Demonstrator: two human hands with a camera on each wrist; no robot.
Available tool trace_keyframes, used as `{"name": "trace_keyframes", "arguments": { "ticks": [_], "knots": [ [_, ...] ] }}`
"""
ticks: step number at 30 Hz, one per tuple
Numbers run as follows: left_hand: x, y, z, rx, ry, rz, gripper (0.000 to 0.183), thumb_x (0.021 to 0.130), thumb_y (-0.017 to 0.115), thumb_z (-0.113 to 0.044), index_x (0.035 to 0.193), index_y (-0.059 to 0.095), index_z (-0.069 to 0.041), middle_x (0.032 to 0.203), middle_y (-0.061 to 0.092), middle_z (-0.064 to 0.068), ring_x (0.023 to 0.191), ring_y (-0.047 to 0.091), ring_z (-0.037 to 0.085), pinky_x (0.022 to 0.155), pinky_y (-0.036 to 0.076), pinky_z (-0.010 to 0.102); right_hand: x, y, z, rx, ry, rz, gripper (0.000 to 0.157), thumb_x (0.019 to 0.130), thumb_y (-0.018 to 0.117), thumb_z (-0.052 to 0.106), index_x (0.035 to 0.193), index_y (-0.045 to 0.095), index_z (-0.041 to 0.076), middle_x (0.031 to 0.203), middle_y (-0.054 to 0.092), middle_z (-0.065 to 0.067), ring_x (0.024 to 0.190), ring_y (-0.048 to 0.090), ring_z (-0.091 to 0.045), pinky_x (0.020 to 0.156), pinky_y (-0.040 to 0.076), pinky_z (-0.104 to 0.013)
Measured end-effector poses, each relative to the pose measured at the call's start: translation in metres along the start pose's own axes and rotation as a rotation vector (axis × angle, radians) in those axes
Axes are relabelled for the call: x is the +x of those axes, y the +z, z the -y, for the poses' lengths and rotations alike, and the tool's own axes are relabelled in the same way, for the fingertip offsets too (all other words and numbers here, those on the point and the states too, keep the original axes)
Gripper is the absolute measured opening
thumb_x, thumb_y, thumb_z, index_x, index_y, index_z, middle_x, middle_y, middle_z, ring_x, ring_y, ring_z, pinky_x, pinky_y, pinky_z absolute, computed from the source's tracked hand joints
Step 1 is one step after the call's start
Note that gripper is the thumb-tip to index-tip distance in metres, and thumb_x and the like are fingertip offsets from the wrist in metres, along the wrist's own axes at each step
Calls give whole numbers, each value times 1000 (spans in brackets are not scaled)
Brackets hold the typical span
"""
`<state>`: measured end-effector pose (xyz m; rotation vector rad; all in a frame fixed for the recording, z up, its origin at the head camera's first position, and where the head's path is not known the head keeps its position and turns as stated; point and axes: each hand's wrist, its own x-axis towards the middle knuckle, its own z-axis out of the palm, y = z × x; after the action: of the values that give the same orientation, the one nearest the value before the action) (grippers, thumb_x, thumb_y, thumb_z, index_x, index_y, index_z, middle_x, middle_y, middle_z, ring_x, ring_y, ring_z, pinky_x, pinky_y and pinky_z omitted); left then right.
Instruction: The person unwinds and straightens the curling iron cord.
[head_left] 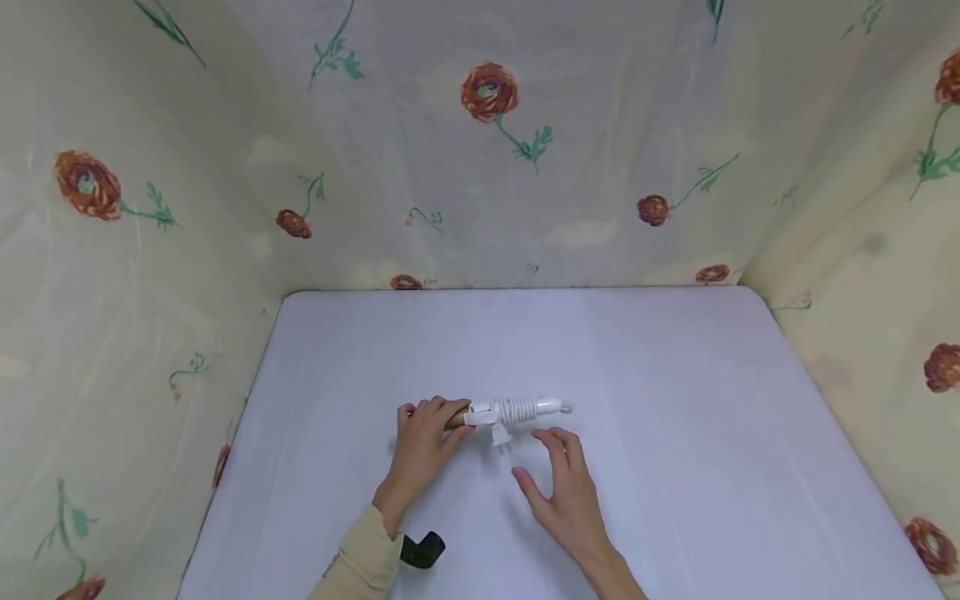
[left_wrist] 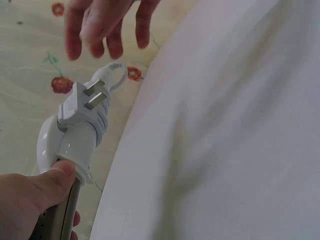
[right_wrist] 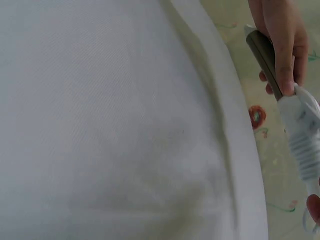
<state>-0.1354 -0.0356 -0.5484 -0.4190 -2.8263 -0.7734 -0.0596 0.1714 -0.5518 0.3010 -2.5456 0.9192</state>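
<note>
My left hand [head_left: 423, 442] grips the brown barrel of a hair styling iron [head_left: 551, 406], with the thumb near where the barrel meets the white handle. Around that handle the white cord [head_left: 516, 410] is wound in several coils. Its two-pin plug [left_wrist: 80, 102] sticks out from the side of the coils, prongs bare. A small cord loop [left_wrist: 120, 77] shows at the handle's far end. My right hand [head_left: 566, 500] is just right of and below the plug in the head view, fingers spread and bent a little, holding nothing.
A white-covered table [head_left: 675, 375] lies beneath the hands. Flower-printed curtains [head_left: 585, 167] rise behind it and on both sides. A black curved piece [head_left: 423, 551] shows beside the left sleeve [head_left: 363, 554].
</note>
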Motion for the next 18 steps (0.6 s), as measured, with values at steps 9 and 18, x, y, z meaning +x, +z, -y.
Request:
{"name": "trace_keyframes", "arguments": {
  "ticks": [9,18],
  "knots": [
    [-6,-9,-14,-16,7,16,42,80,70,-38,120,64,-26,98,67,-3,87,58,16,86,29,42,28,22,22,-96,-88,-34,62,72,82,28,123,53,9,118,46,-11,98,50,-18,76,48,-32],
    [-11,-10,-14,11,7,1,42,81,70,-40,121,64,-25,95,66,-3,85,57,16,88,25,45,32,20,21,-5,-99,10,42,79,71,7,119,55,7,110,51,-6,100,57,-16,84,50,-32]
  ]
}}
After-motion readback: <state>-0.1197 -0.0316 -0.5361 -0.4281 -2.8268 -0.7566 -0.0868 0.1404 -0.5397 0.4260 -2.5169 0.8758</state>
